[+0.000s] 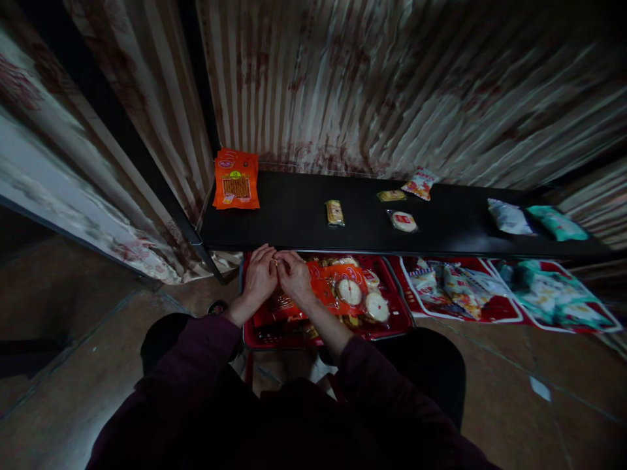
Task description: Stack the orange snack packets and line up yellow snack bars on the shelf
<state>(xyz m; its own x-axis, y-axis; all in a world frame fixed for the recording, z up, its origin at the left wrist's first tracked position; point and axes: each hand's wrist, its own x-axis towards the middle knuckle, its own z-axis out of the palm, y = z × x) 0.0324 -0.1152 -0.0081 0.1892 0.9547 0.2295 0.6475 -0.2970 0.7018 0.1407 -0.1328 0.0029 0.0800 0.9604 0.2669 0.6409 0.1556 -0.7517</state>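
Observation:
My left hand (259, 275) and my right hand (294, 275) are side by side over the left part of a red basket (398, 321), fingers curled and touching each other. Both seem to pinch something small between them that I cannot make out. Under the hands lie orange snack packets (337, 282) and round white cakes in clear wrap (363, 299). Just beyond the hands runs a black shelf (294, 225).
On the shelf lie an orange snack bag (236, 179), a small yellow bar (335, 213), a round wrapped cake (404, 222), a red-white packet (420, 183), a white bag (509, 218) and a green bag (556, 223). Further red baskets of packets (460, 287) stand right. Striped curtains hang behind.

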